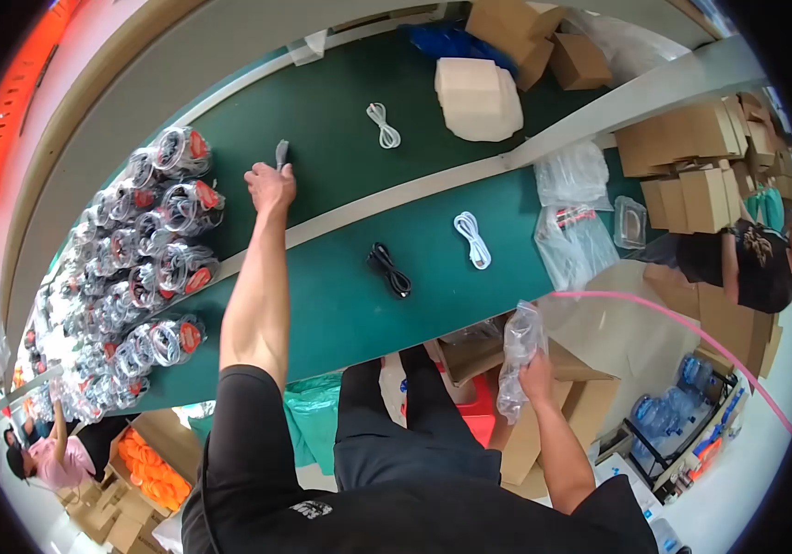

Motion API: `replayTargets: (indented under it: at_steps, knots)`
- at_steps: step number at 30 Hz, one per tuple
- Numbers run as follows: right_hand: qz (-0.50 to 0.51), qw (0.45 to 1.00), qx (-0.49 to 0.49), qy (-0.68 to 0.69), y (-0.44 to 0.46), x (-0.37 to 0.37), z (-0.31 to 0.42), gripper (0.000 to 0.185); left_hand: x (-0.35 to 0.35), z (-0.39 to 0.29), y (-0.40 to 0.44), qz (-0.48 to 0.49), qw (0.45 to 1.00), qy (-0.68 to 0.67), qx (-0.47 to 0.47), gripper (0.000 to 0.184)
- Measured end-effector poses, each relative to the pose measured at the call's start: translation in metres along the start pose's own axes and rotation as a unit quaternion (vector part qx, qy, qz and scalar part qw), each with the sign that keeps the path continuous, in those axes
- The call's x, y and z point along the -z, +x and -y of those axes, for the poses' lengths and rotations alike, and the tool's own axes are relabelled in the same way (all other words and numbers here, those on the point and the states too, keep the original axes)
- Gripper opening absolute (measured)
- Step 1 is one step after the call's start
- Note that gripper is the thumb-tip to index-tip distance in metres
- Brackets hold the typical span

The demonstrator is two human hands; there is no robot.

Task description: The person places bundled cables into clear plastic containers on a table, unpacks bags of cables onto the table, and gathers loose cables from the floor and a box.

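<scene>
My left hand reaches over the conveyor belt, its fingers closed round a small grey piece that sticks out past the thumb; its kind is too small to make out. Low on the right, my right hand grips a clear plastic bag, which hangs beside the near edge of the bench. A coiled white cable lies on the belt to the right of my left hand. On the nearer green bench are a coiled black cable and another coiled white cable.
Many plastic-wrapped coils with red labels are stacked at left. A pale stack and cardboard boxes sit at the far end. Plastic bags lie at the bench's right. A rail divides belt from bench; co-workers stand at both sides.
</scene>
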State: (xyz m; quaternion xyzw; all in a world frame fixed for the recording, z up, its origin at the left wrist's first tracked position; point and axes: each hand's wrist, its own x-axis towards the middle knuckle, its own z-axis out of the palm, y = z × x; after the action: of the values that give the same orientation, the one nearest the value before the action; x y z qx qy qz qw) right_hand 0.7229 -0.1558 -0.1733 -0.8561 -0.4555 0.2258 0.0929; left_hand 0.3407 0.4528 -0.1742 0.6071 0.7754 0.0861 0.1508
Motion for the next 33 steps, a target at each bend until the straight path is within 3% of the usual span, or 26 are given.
replayTargets:
  at_steps: [1,2,4,5,6,7,9,10,11,13,14,15,16,17,18,20,22,23,25,27,29,30,31,33]
  knots:
    - [0.023,1.000,-0.012,-0.016,0.009,-0.016,-0.002,0.024,0.015,-0.013,-0.017,-0.070,0.994,0.076,0.019,0.067]
    - [0.117,0.990,-0.068,-0.050,0.019,-0.024,0.001,0.026,0.032,-0.019,-0.041,-0.121,0.983,0.129,-0.047,0.069]
    - [0.174,0.979,-0.047,-0.092,0.032,-0.055,-0.015,0.027,0.027,-0.011,-0.075,-0.168,0.956,-0.010,-0.239,0.053]
    - [0.223,0.964,-0.036,-0.139,0.042,-0.074,-0.026,0.027,0.046,-0.027,-0.121,-0.148,0.926,-0.071,-0.339,0.043]
    - [0.222,0.966,-0.036,-0.125,0.052,-0.088,-0.038,0.040,0.058,-0.037,-0.164,-0.075,0.909,-0.088,-0.401,0.039]
    - [0.225,0.966,-0.030,-0.125,0.059,-0.113,-0.056,0.040,0.049,-0.031,-0.199,0.014,0.883,-0.123,-0.452,0.038]
    - [-0.050,0.990,-0.055,-0.123,0.072,-0.160,-0.084,0.050,0.043,-0.022,-0.252,0.098,0.877,-0.070,-0.466,0.045]
    - [0.037,0.973,-0.160,-0.163,0.089,-0.132,-0.054,0.063,0.035,-0.013,-0.264,0.100,0.880,-0.073,-0.458,0.045]
    - [0.036,0.972,-0.156,-0.170,0.095,-0.125,-0.050,0.063,0.021,-0.004,-0.271,0.104,0.879,-0.083,-0.458,0.044]
    - [0.041,0.994,-0.095,-0.024,0.118,-0.108,-0.037,0.053,0.013,-0.002,-0.267,0.095,0.878,-0.103,-0.459,0.043]
    - [0.108,0.991,-0.005,-0.073,0.121,-0.098,-0.030,0.039,0.009,0.002,-0.264,0.102,0.871,-0.029,-0.481,0.043]
    - [0.107,0.991,-0.001,-0.081,0.118,-0.077,-0.007,0.039,0.010,0.005,-0.263,0.109,0.858,0.046,-0.499,0.043]
    - [0.278,0.959,-0.052,0.004,0.117,-0.052,0.027,0.035,0.014,0.007,-0.262,0.124,0.863,0.023,-0.490,0.041]
    - [0.439,0.888,-0.101,0.088,0.115,-0.025,0.072,0.036,0.022,0.010,-0.260,0.117,0.867,0.019,-0.484,0.041]
    - [0.442,0.889,-0.096,0.079,0.108,0.008,0.125,0.036,0.033,0.015,-0.261,0.110,0.860,-0.022,-0.499,0.040]
    - [0.360,0.923,-0.026,0.131,0.099,0.054,0.216,0.033,0.055,0.033,-0.269,0.089,0.845,-0.076,-0.522,0.038]
    - [0.056,0.984,0.132,0.105,0.124,0.049,0.235,0.027,0.064,0.059,-0.285,0.109,0.849,-0.102,-0.507,0.037]
    - [-0.080,0.978,0.189,0.035,0.146,0.049,0.245,0.040,0.071,0.076,-0.298,0.134,0.846,-0.125,-0.500,0.037]
    - [-0.216,0.942,0.249,-0.066,0.201,0.021,0.228,0.074,0.080,0.116,-0.332,0.103,0.843,-0.159,-0.504,0.026]
    - [-0.169,0.941,0.247,-0.158,0.246,0.000,0.199,0.066,0.086,0.165,-0.374,0.183,0.831,-0.176,-0.495,0.025]
    - [-0.158,0.955,0.236,-0.089,0.274,-0.005,0.187,0.051,0.084,0.223,-0.423,0.256,0.850,-0.137,-0.440,0.026]
    - [-0.131,0.964,0.215,-0.088,0.285,-0.005,0.176,0.052,0.086,0.255,-0.443,0.274,0.858,-0.129,-0.415,0.026]
    - [-0.161,0.954,0.203,-0.151,0.283,-0.003,0.179,0.055,0.080,0.288,-0.467,0.270,0.878,-0.126,-0.375,0.030]
    - [-0.350,0.862,0.254,-0.266,0.201,0.004,0.272,0.043,0.046,0.353,-0.511,0.333,0.899,-0.141,-0.248,0.034]
